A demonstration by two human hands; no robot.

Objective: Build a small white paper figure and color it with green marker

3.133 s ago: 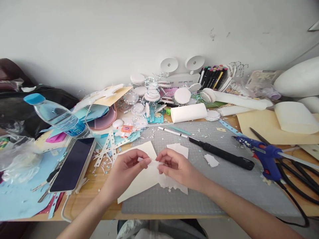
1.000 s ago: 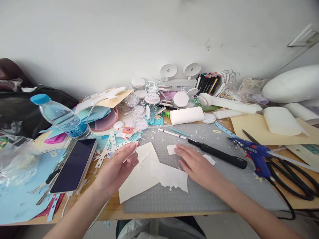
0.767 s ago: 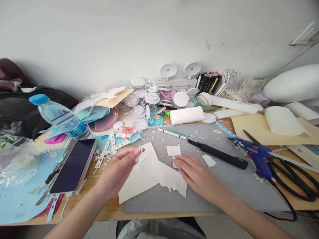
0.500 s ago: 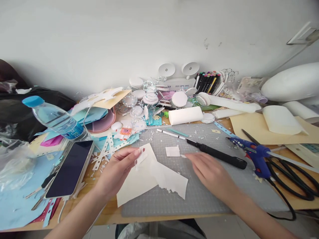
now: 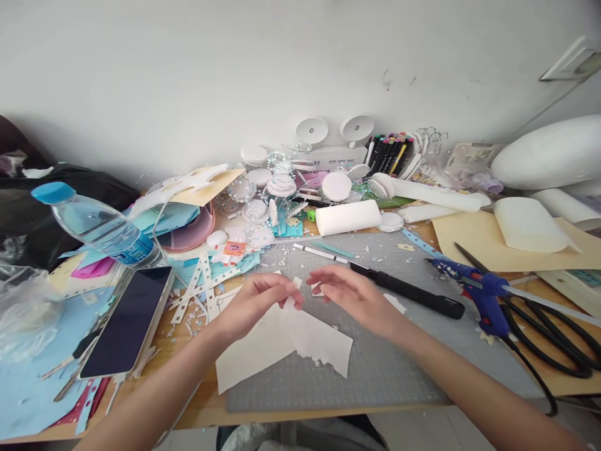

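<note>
left hand [image 5: 265, 299] with small white scrap [image 5: 297, 284]

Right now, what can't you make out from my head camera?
In the head view:
White paper scrap in the left hand: full outline, hidden by thumb and fingers.
Right hand: whether it grips anything, hidden by its own fingers.
White box: lettering, too small.
Wall plate: right end, cut off by the picture's edge.
Scissors: pivot, behind the glue gun.
</note>
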